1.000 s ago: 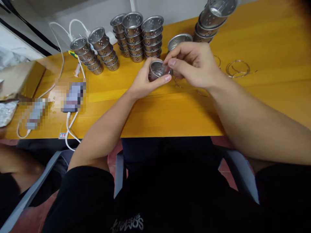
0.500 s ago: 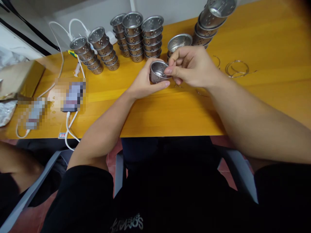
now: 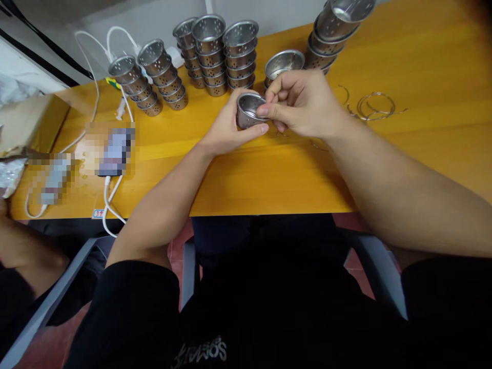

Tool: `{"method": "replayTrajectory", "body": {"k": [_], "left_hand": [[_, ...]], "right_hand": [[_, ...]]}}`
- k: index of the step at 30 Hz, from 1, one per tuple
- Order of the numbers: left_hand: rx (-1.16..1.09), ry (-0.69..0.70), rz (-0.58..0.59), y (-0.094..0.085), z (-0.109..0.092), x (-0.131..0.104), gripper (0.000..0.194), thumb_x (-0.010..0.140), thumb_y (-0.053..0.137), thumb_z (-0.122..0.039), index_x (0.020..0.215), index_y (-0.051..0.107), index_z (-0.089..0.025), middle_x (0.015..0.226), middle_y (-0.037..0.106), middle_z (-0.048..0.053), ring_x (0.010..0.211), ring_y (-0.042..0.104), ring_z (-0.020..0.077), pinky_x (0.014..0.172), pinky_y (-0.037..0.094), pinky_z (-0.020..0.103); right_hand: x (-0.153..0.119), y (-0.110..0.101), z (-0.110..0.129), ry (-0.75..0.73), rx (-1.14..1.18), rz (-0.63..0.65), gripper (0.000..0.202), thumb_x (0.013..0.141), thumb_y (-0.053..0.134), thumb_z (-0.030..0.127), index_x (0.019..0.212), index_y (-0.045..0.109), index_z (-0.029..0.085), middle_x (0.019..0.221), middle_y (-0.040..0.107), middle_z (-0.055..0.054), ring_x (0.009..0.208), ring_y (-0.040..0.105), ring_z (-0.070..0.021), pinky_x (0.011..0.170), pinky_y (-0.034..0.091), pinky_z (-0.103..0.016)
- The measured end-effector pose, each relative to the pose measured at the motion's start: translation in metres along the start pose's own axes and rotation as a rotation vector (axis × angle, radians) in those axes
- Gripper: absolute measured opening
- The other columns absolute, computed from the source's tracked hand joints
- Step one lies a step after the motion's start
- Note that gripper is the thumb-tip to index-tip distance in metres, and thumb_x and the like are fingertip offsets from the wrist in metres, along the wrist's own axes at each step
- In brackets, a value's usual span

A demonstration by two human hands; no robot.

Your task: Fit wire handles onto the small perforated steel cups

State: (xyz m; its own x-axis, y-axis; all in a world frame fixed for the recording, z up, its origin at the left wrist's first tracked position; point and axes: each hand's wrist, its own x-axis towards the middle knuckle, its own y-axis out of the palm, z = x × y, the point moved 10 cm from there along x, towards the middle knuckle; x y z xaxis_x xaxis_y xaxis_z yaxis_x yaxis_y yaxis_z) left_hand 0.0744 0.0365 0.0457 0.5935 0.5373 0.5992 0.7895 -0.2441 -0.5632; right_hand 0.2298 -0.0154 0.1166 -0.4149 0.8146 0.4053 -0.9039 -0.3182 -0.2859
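Between the thumb and fingers of my left hand [image 3: 226, 130] sits a small metal cup with punched holes [image 3: 248, 119], its mouth tilted up toward me. My right hand [image 3: 298, 105] is pinched at the cup's right rim, thumb against forefinger; whatever the fingertips hold is too small or hidden to name. Just behind my right hand stands another perforated cup [image 3: 284, 62], partly covered by it. On the table to the right lie loops of thin wire [image 3: 376, 106].
Several stacks of perforated cups [image 3: 208, 51] line the back of the wooden table [image 3: 269, 189], with a leaning taller stack [image 3: 332, 38] at the back right. Left are two blurred phones [image 3: 115, 152] on white cables and a cardboard box [image 3: 34, 123]. Another person's arm [image 3: 31, 256] shows at far left.
Both hands keep nearly the same pose around the cup. The view has shifted slightly, and the other person's arm at the left has moved up a little.
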Motion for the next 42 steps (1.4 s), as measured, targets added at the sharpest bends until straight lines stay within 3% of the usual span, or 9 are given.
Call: {"method": "replayTrajectory", "body": {"k": [8, 13, 16, 19, 27, 30, 33, 37, 42], "left_hand": [[0.007, -0.002, -0.003, 0.0, 0.003, 0.0, 0.094, 0.114, 0.071, -0.107, 0.17, 0.052, -0.034, 0.153, 0.072, 0.009, 0.147, 0.084, 0.0371, 0.13, 0.07, 0.061], [-0.019, -0.021, -0.113, -0.009, 0.017, 0.002, 0.098, 0.111, 0.08, -0.103, 0.177, 0.047, -0.038, 0.167, 0.071, 0.014, 0.154, 0.08, 0.0375, 0.133, 0.07, 0.057], [-0.029, -0.05, -0.176, -0.014, 0.033, 0.004, 0.101, 0.108, 0.088, -0.1, 0.179, 0.047, -0.041, 0.172, 0.07, 0.015, 0.157, 0.079, 0.0379, 0.136, 0.069, 0.059], [-0.015, -0.044, -0.178, -0.013, 0.037, 0.007, 0.105, 0.111, 0.083, -0.101, 0.187, 0.041, -0.041, 0.176, 0.068, 0.016, 0.164, 0.076, 0.0387, 0.143, 0.065, 0.062], [0.051, -0.008, -0.085, -0.012, 0.0, 0.006, 0.109, 0.117, 0.061, -0.107, 0.198, 0.025, -0.042, 0.182, 0.062, 0.017, 0.173, 0.071, 0.0395, 0.147, 0.061, 0.065], [0.041, -0.012, -0.066, -0.01, -0.003, 0.006, 0.108, 0.119, 0.065, -0.102, 0.199, 0.025, -0.04, 0.182, 0.063, 0.018, 0.173, 0.072, 0.0395, 0.145, 0.063, 0.064], [0.016, -0.049, -0.103, -0.009, 0.008, 0.008, 0.108, 0.117, 0.083, -0.092, 0.195, 0.032, -0.039, 0.179, 0.067, 0.018, 0.17, 0.075, 0.0396, 0.144, 0.066, 0.064], [-0.008, -0.035, -0.193, -0.011, 0.019, 0.007, 0.103, 0.11, 0.098, -0.084, 0.186, 0.044, -0.042, 0.173, 0.072, 0.014, 0.162, 0.081, 0.0384, 0.142, 0.07, 0.062], [-0.054, -0.039, -0.189, -0.006, 0.024, 0.0, 0.097, 0.123, 0.077, -0.087, 0.194, 0.028, -0.042, 0.183, 0.062, 0.016, 0.166, 0.079, 0.0357, 0.131, 0.075, 0.058]], "right_hand": [[-0.001, -0.002, -0.002, -0.072, -0.05, -0.042, 0.08, 0.087, 0.109, 0.105, 0.098, 0.074, 0.034, 0.076, 0.07, 0.001, 0.058, 0.061, -0.022, 0.053, 0.05, -0.042], [-0.009, -0.015, 0.009, -0.213, -0.259, -0.166, 0.062, 0.102, 0.105, 0.094, 0.126, 0.086, 0.039, 0.122, 0.085, -0.005, 0.072, 0.067, -0.0225, 0.067, 0.061, -0.046], [-0.013, -0.019, 0.019, -0.262, -0.375, -0.179, 0.048, 0.112, 0.098, 0.086, 0.129, 0.089, 0.042, 0.138, 0.085, -0.009, 0.092, 0.077, -0.0291, 0.079, 0.07, -0.052], [-0.015, -0.018, 0.026, -0.289, -0.433, -0.161, 0.034, 0.119, 0.092, 0.074, 0.123, 0.093, 0.041, 0.143, 0.084, -0.013, 0.118, 0.083, -0.0388, 0.096, 0.076, -0.061], [-0.013, -0.009, 0.02, -0.282, -0.473, -0.067, 0.023, 0.113, 0.096, 0.058, 0.13, 0.094, 0.042, 0.154, 0.082, -0.012, 0.137, 0.082, -0.0453, 0.116, 0.076, -0.07], [-0.012, -0.006, 0.015, -0.229, -0.475, -0.041, 0.024, 0.109, 0.101, 0.056, 0.128, 0.092, 0.046, 0.154, 0.082, -0.011, 0.146, 0.079, -0.0469, 0.128, 0.074, -0.071], [-0.013, -0.004, 0.012, -0.207, -0.476, -0.018, 0.027, 0.109, 0.101, 0.055, 0.132, 0.092, 0.047, 0.155, 0.081, -0.011, 0.154, 0.076, -0.0471, 0.138, 0.069, -0.07], [-0.015, 0.001, 0.017, -0.26, -0.512, 0.018, 0.031, 0.112, 0.097, 0.052, 0.142, 0.092, 0.044, 0.161, 0.078, -0.013, 0.154, 0.076, -0.047, 0.138, 0.068, -0.071], [-0.016, -0.016, 0.032, -0.277, -0.562, -0.09, 0.016, 0.115, 0.097, 0.047, 0.129, 0.09, 0.043, 0.149, 0.079, -0.013, 0.141, 0.08, -0.043, 0.121, 0.076, -0.062]]}}
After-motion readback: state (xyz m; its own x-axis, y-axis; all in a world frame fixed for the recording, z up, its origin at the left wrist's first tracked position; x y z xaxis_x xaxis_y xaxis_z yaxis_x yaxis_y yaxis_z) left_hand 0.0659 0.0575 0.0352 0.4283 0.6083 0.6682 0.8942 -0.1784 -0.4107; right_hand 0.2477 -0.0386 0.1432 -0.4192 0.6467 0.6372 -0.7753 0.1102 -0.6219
